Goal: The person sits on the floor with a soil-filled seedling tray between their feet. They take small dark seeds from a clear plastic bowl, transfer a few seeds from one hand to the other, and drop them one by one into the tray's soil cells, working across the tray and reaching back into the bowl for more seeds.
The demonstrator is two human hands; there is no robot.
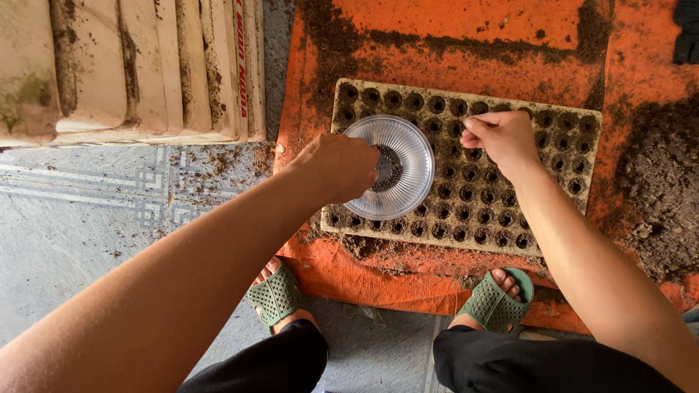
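The left hand (336,166) curls around the near rim of a clear ribbed plastic bowl (397,166), gripping it at its nine o'clock edge; the fingers wrap out of sight beneath the knuckles, so how they meet the rim is hidden. The right hand (502,137) hovers just at the bowl's three o'clock, fingertips drawn together in a pinch; whatever sits between them is too small to make out. A dark heap of small seeds (389,169) lies in the bowl's centre, partly covered by the left hand.

The bowl rests over the left half of a pale seedling tray (531,196), a grid of round cells packed with dark soil. The bowl and hands hide several cells, and the right forearm crosses the tray's lower right corner.

The tray lies on an orange tarp (451,44) smeared with soil, with a loose soil pile (659,189) at three o'clock, cut off by the frame edge. At eleven o'clock stands a stack of dirty white trays (145,65), its top cropped. Grey patterned floor (80,211) spreads at nine o'clock. At six o'clock, two feet in green sandals (277,295) stand at the tarp's edge.
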